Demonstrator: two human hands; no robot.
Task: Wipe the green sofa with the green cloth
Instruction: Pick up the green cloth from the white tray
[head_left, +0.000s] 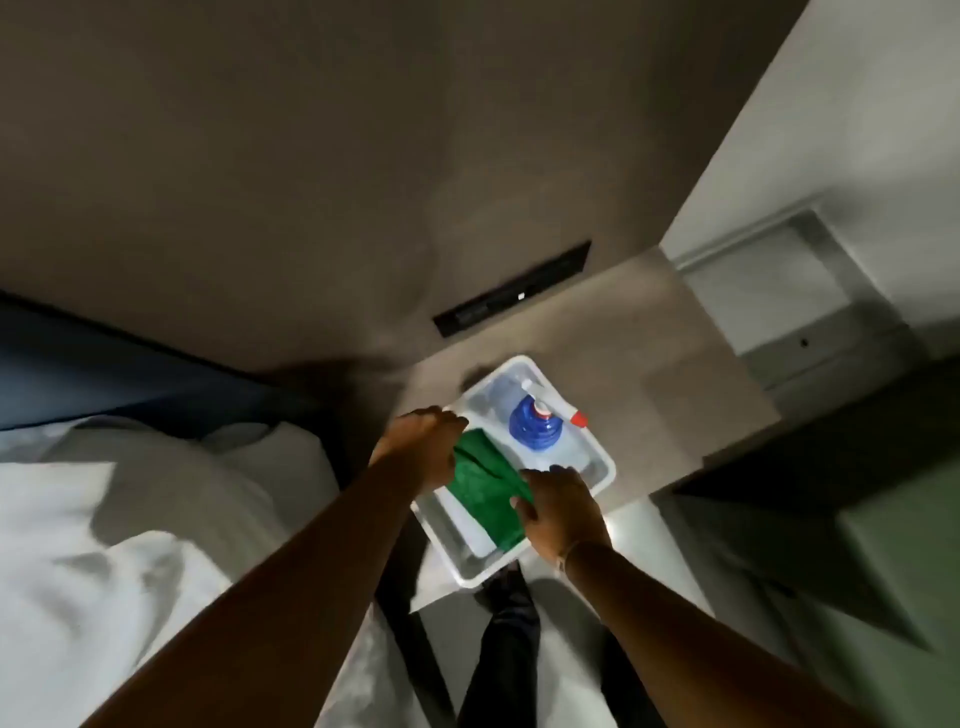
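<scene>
Both hands (423, 447) (561, 512) grip green cloth (491, 493); no legible writing.

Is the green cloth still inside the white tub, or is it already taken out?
Still inside: the green cloth lies in the white tub, with the left hand and right hand on its ends.

The room is dim. A taupe wall (322, 171) rises beyond the hands, with a dark slot-like panel (511, 291) set in it. Left of the hands lies rumpled white bedding (130, 519); to their right stands a pale cabinet (779, 291); below them, a glossy light floor (631, 525).
</scene>
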